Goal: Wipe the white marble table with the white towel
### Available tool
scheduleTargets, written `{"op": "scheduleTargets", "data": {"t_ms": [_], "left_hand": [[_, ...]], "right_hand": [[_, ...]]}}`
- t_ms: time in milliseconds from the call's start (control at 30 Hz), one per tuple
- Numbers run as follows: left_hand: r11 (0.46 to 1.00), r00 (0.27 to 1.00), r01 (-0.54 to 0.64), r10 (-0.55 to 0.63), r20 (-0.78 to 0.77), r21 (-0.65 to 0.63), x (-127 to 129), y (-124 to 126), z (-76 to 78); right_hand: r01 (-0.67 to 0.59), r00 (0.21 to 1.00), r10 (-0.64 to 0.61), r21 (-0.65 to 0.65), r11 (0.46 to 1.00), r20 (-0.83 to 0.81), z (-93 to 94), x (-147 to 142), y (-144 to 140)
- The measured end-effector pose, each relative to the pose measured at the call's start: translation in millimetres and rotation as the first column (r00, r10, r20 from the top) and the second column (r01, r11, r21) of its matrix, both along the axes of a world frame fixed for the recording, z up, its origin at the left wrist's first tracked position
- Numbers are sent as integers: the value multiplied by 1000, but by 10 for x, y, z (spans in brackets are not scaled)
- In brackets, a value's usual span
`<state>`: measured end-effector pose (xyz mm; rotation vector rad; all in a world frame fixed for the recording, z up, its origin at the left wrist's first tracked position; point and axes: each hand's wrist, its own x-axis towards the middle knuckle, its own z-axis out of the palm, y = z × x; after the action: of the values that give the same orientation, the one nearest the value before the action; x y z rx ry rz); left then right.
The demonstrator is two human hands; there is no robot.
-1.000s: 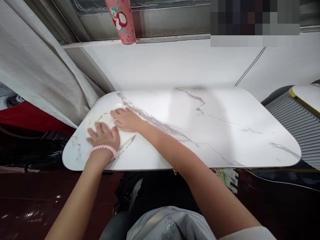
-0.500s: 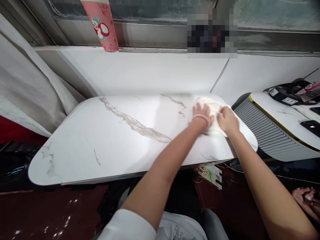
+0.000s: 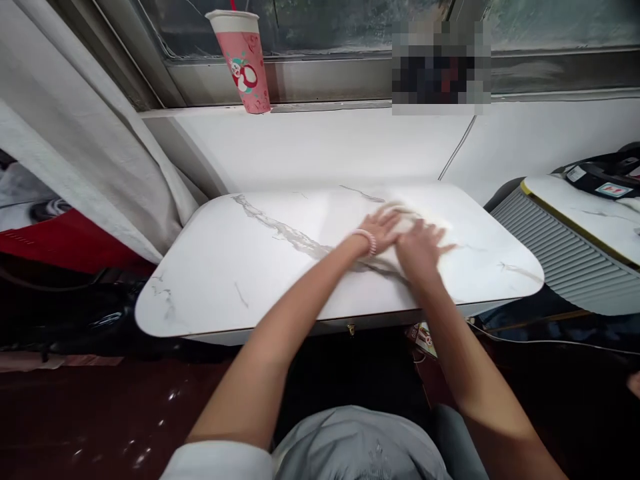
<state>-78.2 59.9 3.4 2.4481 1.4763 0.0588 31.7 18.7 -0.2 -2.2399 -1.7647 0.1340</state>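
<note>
We find both hands laid flat on a white cloth (image 3: 425, 217) right of the table's (image 3: 225, 280) middle. Left hand (image 3: 383, 230) and right hand (image 3: 423, 247) lie side by side, fingers spread, palms pinning it against the top. A pink cup (image 3: 243, 60) stands on the sill behind the table.

White cloth (image 3: 425, 217) flat on marble table (image 3: 250, 280)

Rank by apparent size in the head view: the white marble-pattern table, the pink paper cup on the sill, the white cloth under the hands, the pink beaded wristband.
1. White marble-pattern table
2. Pink paper cup; farther away, so unsure against the cloth
3. White cloth; blurred and largely hidden by the hands
4. Pink beaded wristband
</note>
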Motion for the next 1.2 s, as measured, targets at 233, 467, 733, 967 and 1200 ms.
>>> {"op": "scheduleTargets", "data": {"t_ms": [233, 467, 733, 967, 1200], "left_hand": [[755, 761, -642, 649, -7, 135, -2353, -1446, -67], [302, 337, -917, 936, 99, 261, -2724, -2749, -138], [521, 517, -844, 853, -69, 125, -1027, -1898, 13], [930, 930, -366, 366, 10, 17, 785, -942, 33], [993, 985, -8, -13, 174, 116, 1994, -385, -113]], "right_hand": [[-705, 708, 702, 21, 708, 79, 108, -2215, -672], [-953, 280, 954, 153, 261, 112, 24, -2921, -1369], [-899, 437, 899, 26, 438, -39, 8, -1208, -770], [-555, 829, 559, 120, 823, 1, -122, 1046, -298], [-179, 983, 173, 148, 973, 57, -254, 2365, -225]]}}
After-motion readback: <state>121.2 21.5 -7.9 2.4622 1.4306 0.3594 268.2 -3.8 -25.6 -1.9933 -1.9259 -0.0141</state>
